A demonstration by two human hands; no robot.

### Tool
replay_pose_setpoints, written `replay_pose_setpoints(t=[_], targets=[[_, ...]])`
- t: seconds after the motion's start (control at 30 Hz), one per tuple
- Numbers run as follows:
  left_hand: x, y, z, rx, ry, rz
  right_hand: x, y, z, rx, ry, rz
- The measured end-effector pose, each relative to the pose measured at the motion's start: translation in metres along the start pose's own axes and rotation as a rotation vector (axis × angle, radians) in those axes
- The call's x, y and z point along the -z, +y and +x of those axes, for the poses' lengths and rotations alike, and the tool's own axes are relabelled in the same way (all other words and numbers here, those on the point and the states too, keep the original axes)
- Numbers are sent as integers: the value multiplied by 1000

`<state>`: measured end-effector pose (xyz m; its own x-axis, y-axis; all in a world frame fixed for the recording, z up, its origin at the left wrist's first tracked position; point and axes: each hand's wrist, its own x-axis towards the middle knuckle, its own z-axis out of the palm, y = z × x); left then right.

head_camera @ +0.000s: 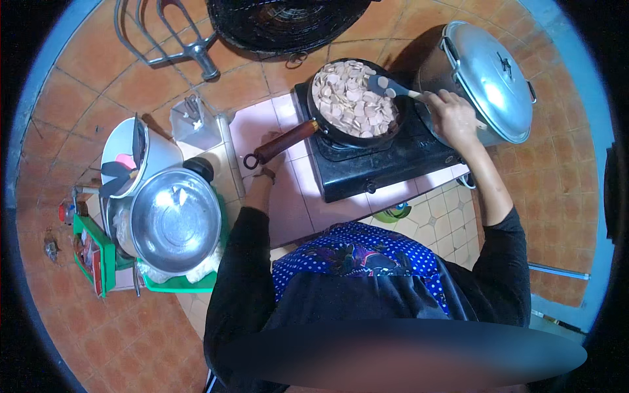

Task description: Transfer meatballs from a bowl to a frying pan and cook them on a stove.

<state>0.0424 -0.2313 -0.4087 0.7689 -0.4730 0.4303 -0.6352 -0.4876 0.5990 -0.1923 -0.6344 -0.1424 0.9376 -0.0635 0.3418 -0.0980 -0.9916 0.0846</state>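
Observation:
A dark frying pan point(312, 98) heaped with pale round slices point(354, 98) sits on a black gas stove point(344, 172). My right hand point(452, 118) is closed around the handle of a spatula point(381, 85) with a grey head. That head rests over the right side of the heap, with a couple of slices on it. My left hand point(275, 147) is at the pan's wooden handle point(287, 142), mostly hidden beneath it, so its grip cannot be made out.
A large lidded aluminium pot point(491, 83) stands right of the stove. A black wok point(290, 24) and a metal rack point(196, 51) are at the back. Leftward are a clear container point(196, 127), a white bucket point(162, 152) with utensils, a metal bowl point(176, 221) and green baskets point(105, 260).

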Motion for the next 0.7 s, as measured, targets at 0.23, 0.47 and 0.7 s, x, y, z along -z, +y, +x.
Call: replay_pose_setpoints(t=[0.23, 0.47, 0.7], targets=[[-87, -34, 13, 3, -202, 298, -44, -31, 1, 240, 24, 16], [-64, -69, 24, 270, -466, 168, -1, -31, -19, 306, -37, 87], [66, 29, 123, 337, -3, -677, -4, 6, -27, -112, 3, 26]])
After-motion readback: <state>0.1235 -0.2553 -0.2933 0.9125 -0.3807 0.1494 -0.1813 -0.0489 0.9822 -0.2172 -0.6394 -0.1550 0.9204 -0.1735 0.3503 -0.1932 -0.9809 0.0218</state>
